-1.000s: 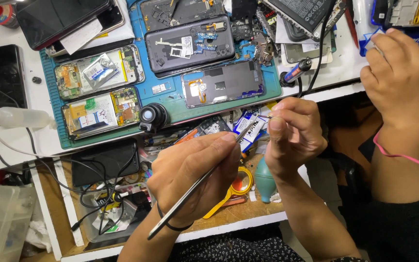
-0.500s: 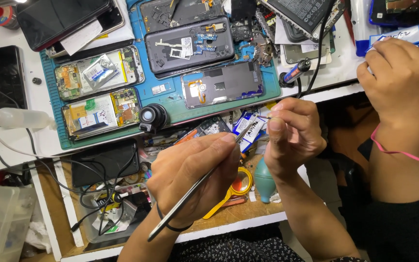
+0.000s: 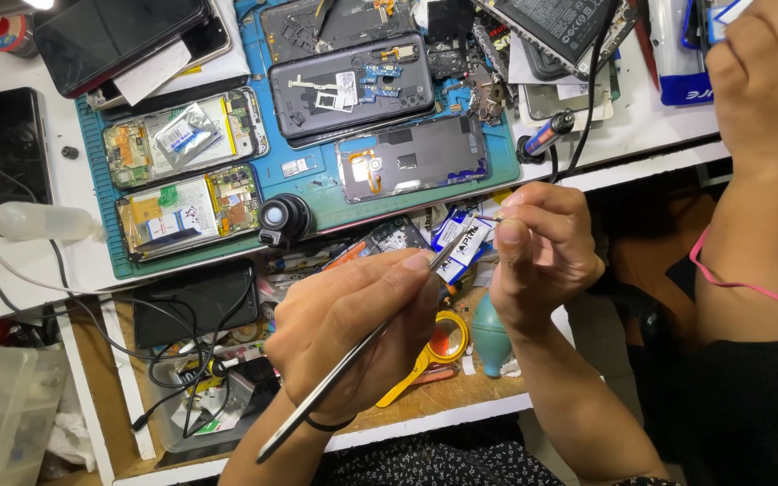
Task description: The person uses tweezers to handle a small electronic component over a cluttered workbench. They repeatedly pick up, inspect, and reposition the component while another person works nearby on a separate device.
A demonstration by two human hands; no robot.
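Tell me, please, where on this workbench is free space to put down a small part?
Bare white bench shows only in a narrow strip left of the blue mat, between the black phone and the clear bottle. The mat itself is crowded with opened phones. The drawer under the left hand and right hand is cluttered too.

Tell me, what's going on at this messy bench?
A person holds long metal tweezers in the left hand, with the tips meeting a tiny part pinched in the fingers of the right hand; the part is too small to identify. Opened phones lie on a blue work mat beyond the hands. Another person's hand works at the far right edge.
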